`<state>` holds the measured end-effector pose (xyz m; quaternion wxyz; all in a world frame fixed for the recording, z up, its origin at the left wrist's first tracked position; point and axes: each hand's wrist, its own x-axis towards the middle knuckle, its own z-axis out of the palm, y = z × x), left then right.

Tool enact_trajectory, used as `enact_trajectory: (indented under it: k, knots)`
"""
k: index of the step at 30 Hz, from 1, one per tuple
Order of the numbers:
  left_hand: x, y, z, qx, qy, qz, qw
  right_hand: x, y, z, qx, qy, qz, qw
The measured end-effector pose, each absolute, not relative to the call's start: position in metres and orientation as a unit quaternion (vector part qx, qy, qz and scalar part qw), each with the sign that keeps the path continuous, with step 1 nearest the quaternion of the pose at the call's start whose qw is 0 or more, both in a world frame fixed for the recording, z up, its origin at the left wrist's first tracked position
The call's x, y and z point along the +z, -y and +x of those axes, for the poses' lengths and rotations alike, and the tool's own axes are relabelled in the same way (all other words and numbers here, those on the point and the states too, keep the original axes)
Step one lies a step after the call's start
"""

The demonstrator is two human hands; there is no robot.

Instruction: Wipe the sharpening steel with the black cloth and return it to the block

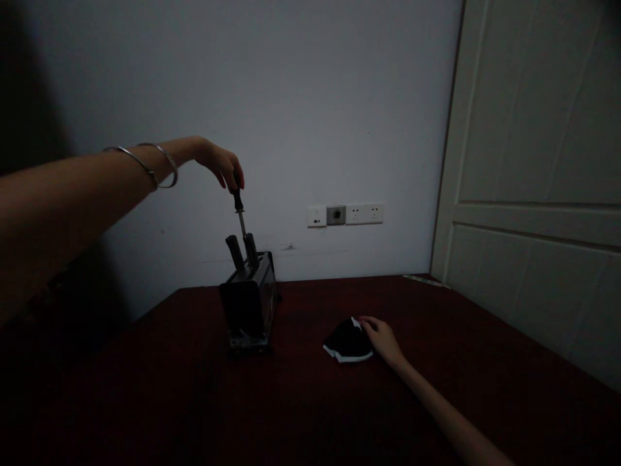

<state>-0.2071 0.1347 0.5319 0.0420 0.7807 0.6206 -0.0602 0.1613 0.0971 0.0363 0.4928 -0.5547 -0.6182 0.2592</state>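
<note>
My left hand [226, 167] is closed round the top of the black handle of a sharpening steel [242, 222]. Its thin metal rod stands nearly upright, with the lower end hidden behind or inside the knife block [247, 304]. Two other black handles stick up from the block, one being a knife handle [235, 252] at the front left. On the table, my right hand [383, 338] pinches the right edge of a small black cloth with white trim [348, 340]. The cloth lies bunched and slightly raised.
The dark red table [301, 401] meets a pale wall [315, 97] at the back. Sockets and a switch [345, 215] sit low on that wall. A pale panelled door [533, 162] stands at the right. A flat strip [425, 281] lies by the far right edge.
</note>
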Motion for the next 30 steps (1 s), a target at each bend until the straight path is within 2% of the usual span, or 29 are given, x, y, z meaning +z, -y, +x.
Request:
enact_trajectory:
  k: [4,13,20,27,30]
  knots:
    - [0.55,-0.126,-0.202,-0.049,-0.61,0.791,-0.006,0.036,-0.098,0.162,0.26,0.62,-0.555,0.489]
    - [0.599,-0.106,-0.189,0.056,-0.664,0.745,-0.03,0.036,-0.097,0.162,0.261,0.617,-0.555,0.493]
    - [0.646,-0.076,-0.192,0.101,-0.551,0.805,-0.194,0.035,-0.098,0.162,0.265,0.613,-0.554,0.497]
    - [0.634,-0.019,-0.152,0.255,-0.587,0.745,-0.19,0.035,-0.097,0.162,0.26,0.613,-0.554,0.501]
    - [0.623,-0.005,-0.14,0.283,-0.569,0.736,-0.235,0.034,-0.098,0.163,0.251,0.609,-0.558,0.505]
